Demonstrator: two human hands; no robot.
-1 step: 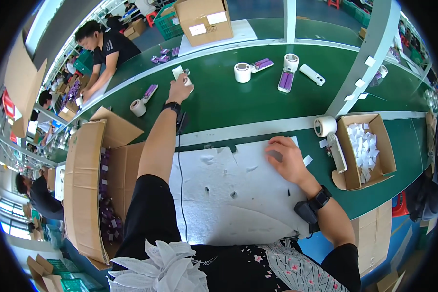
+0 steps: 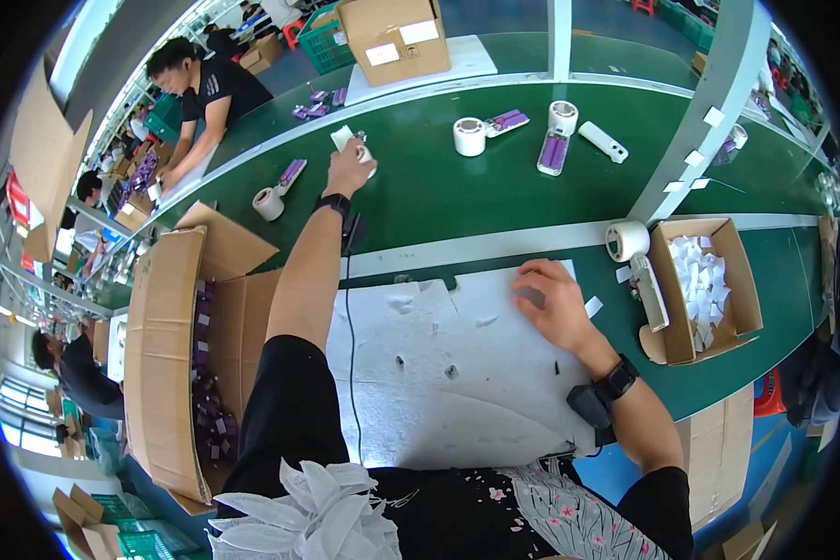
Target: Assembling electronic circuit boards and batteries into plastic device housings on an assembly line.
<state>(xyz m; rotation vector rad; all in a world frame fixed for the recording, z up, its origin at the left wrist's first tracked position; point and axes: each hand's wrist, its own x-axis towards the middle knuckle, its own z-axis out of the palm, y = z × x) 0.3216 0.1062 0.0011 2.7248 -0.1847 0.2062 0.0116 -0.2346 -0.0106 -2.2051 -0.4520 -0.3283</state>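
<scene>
My left hand (image 2: 347, 172) reaches far across the green bench. Its fingers are closed on a white handheld device (image 2: 365, 166), mostly hidden beneath them. My right hand (image 2: 553, 304) hovers at or rests on the upper right of a white foam board (image 2: 439, 373); its fingers are loosely curved, apart from the thumb, holding nothing visible. Left of my left hand lies a white round-headed device with a purple battery part (image 2: 290, 175). Two similar devices (image 2: 469, 137) (image 2: 552, 154) and a white handle shell (image 2: 603, 142) lie farther right.
An open carton (image 2: 163, 355) with purple battery packs stands at left. A small carton (image 2: 751, 313) of white paper pieces is at right, with a white device (image 2: 628, 241) against it. A metal post (image 2: 691, 121) rises behind. A person (image 2: 217, 98) works across the bench.
</scene>
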